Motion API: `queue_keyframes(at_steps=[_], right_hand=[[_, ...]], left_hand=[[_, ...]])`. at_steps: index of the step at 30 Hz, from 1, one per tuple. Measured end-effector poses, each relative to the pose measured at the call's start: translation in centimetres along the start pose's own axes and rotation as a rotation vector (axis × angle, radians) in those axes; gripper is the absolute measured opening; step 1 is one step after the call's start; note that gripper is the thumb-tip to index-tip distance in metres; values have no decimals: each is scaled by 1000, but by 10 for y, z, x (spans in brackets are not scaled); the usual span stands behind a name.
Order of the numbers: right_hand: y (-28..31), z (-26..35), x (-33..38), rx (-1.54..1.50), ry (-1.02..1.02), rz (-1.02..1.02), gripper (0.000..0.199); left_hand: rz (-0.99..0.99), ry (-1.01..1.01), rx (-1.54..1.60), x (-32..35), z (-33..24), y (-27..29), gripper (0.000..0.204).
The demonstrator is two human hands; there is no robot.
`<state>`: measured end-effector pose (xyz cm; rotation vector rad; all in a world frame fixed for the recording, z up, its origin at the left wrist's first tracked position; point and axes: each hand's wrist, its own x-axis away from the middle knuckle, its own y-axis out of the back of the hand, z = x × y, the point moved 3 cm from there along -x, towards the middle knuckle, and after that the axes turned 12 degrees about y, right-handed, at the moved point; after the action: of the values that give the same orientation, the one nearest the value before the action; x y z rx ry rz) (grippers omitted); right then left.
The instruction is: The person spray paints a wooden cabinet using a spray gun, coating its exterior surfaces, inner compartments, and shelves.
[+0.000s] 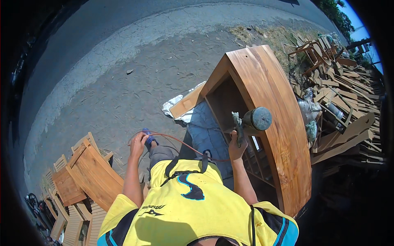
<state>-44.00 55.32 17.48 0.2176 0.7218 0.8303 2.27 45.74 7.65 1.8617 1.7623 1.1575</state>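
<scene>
My right hand (pixel 237 148) grips a paint spray gun (pixel 250 122) with a round grey cup on top, held inside the open side of a curved wooden cabinet (pixel 283 123) lying in front of me. The cabinet's top is glossy brown. My left hand (pixel 138 144) is closed around a thin red hose (pixel 180 142) that runs from the left across to the gun. I wear a yellow shirt.
Wooden chairs and a small table (pixel 88 174) stand at my lower left. A heap of wood offcuts (pixel 340 90) lies to the right. A white cloth (pixel 176 107) and blue sheet (pixel 205 131) lie under the cabinet on dirt ground.
</scene>
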Motion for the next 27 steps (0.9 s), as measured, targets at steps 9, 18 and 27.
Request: queue_keyframes(at_steps=[9, 18, 27], right_hand=[[-111, 44, 29, 68, -507, -481, 43], [-211, 106, -4, 84, -577, -627, 46], [-304, 52, -17, 373, -688, -574, 51]], left_hand=[[278, -341, -216, -236, 1, 114, 26], [381, -480, -262, -364, -20, 162, 28], [649, -236, -401, -381, 60, 174, 27]])
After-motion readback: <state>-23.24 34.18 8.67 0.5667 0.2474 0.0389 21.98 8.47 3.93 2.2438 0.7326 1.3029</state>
